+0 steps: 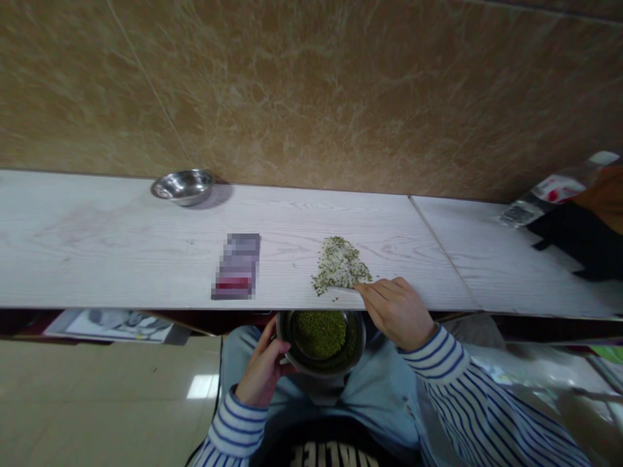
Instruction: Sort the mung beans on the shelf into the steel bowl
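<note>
My left hand (265,366) grips the rim and side of a steel bowl (359,347) below the counter's front edge, over my lap. Green mung beans (320,332) lie inside that bowl. Above it, at the edge of the counter, my right hand (396,311) is closed on a thin silvery utensil (344,289); whether it is a spoon I cannot tell. Its tip touches the near side of a loose pile of mung beans mixed with white grains like rice (341,264). A few stray beans lie around the pile.
A small steel bowl (183,188) stands at the back left against the wall. A blurred-out phone-like rectangle (237,267) lies left of the pile. At the right are a clear plastic bottle (559,188) and a black and orange object (588,233). Papers (117,325) sit on a shelf below the white counter (97,259).
</note>
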Available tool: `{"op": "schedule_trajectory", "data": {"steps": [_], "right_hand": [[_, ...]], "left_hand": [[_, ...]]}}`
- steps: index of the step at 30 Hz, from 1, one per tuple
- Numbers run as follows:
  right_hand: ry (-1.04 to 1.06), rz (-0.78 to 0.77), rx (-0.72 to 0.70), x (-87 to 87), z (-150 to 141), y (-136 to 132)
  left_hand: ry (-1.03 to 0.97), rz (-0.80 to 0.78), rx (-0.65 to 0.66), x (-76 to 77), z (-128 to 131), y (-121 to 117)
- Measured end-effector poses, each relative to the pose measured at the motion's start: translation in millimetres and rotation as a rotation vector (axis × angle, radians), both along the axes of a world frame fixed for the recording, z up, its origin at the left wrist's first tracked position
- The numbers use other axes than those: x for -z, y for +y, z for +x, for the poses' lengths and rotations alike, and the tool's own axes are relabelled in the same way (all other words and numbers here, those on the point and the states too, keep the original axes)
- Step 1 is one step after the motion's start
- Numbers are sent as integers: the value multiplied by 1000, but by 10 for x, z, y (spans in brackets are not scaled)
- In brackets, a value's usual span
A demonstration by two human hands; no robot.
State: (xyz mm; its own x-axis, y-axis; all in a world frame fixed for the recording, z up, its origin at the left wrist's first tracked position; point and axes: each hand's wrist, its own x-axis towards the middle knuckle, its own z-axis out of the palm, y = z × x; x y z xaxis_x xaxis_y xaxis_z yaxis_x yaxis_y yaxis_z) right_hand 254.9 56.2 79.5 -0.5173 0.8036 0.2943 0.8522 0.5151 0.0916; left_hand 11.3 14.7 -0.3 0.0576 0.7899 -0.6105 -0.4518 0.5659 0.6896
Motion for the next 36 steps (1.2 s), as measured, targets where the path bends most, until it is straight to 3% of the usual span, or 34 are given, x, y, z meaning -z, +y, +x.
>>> {"op": "schedule_trajectory", "data": {"steps": [10, 36], "right_hand": [[27, 18, -16, 63, -82, -46], [-43, -12, -33, -36, -267, -24]], "left_hand": [[17, -17, -57, -13, -62, -31], [2, 6, -24, -41, -44, -14]]}}
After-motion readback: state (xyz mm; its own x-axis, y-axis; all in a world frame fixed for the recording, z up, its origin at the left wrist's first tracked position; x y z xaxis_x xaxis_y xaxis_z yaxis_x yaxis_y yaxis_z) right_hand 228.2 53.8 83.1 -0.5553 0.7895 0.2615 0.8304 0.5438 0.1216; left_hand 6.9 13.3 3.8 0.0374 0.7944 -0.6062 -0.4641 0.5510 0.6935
